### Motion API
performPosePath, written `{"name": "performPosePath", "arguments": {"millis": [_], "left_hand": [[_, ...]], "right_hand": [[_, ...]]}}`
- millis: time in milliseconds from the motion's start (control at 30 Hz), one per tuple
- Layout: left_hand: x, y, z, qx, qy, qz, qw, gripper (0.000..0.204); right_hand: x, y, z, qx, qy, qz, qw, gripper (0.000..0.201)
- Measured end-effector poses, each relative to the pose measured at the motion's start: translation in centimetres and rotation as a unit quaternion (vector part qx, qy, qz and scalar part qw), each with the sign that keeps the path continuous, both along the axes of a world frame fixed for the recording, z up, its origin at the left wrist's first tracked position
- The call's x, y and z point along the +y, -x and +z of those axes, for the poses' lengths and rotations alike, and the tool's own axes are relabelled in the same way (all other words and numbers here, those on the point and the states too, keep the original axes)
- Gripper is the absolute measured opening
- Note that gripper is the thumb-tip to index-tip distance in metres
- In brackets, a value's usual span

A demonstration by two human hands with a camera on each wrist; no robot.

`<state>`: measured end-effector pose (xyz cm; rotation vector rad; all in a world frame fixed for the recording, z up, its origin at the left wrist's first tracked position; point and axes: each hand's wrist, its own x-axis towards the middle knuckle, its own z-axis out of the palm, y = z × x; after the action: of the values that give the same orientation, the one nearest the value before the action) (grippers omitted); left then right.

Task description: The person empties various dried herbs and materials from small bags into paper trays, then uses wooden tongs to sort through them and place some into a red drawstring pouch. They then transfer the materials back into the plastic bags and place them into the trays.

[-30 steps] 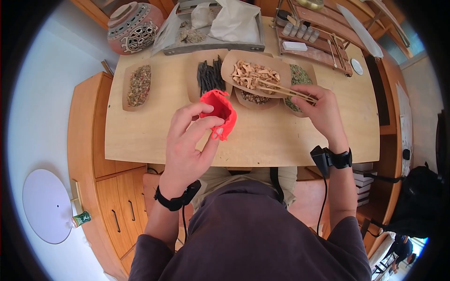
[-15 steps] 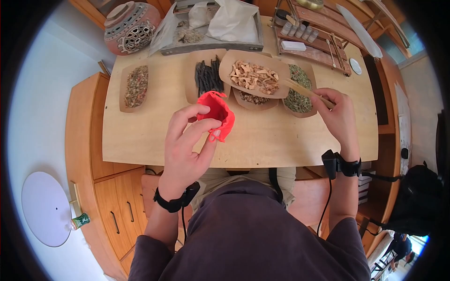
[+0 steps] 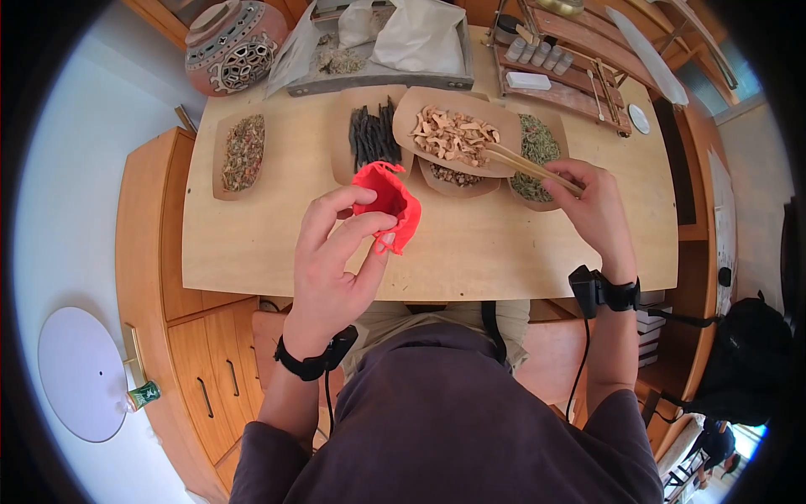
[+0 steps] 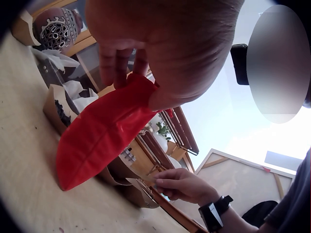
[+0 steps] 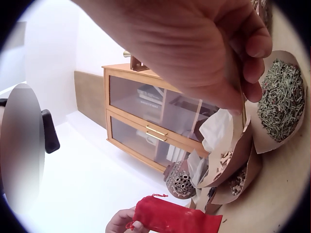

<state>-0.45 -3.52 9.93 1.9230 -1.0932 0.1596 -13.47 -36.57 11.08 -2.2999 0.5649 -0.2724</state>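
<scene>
My left hand [image 3: 336, 256] pinches a red drawstring pouch [image 3: 408, 225] by its rim, its mouth gaping toward the head camera. In the left wrist view the pouch [image 4: 104, 131] hangs slanted above the table, its contents hidden. Between the thumb and fingers of my right hand [image 3: 594, 210] are slim wooden tongs [image 3: 529, 165]. Their tips reach the right side of some pale dried slices [image 3: 449, 134] in a paper tray [image 3: 420, 153]. This tray overlaps another tray holding small brown pieces [image 3: 453, 176]. Green dried herb [image 3: 537, 143] fills a tray below the tongs.
Black sticks [image 3: 372, 139] lie in a tray behind the pouch, and mixed dried herbs [image 3: 243, 155] in one at left. Along the back stand a patterned pot [image 3: 231, 50], a grey box [image 3: 378, 84] with white bags, and a wooden rack [image 3: 562, 92] with small jars.
My right hand first drew the tongs right, off the slices, then brought them partway back left to the slices' edge. My left hand and the pouch stayed nearly still.
</scene>
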Motion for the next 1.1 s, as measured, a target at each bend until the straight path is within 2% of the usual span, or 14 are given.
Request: {"name": "performPosePath", "arguments": {"millis": [133,233,433,733,1100], "left_hand": [[-0.1,0.0,0.0,0.005,0.001,-0.001,1.0,0.027],[-0.2,0.0,0.0,0.003,-0.001,0.0,1.0,0.027],[-0.3,0.0,0.0,-0.002,-0.005,0.001,1.0,0.026],[-0.4,0.0,0.0,0.001,-0.006,0.0,1.0,0.026],[-0.5,0.1,-0.5,0.021,0.008,0.011,1.0,0.023]], "right_hand": [[-0.3,-0.1,-0.6,0.002,-0.024,0.003,1.0,0.024],[-0.5,0.1,-1.3,-0.03,-0.082,-0.008,0.996,0.024],[-0.3,-0.4,-1.2,-0.043,-0.044,0.005,0.998,0.022],[0.8,-1.1,-1.3,-0.066,-0.081,-0.011,0.994,0.024],[0.9,-1.4,-1.1,-0.046,-0.052,0.04,0.997,0.029]]}}
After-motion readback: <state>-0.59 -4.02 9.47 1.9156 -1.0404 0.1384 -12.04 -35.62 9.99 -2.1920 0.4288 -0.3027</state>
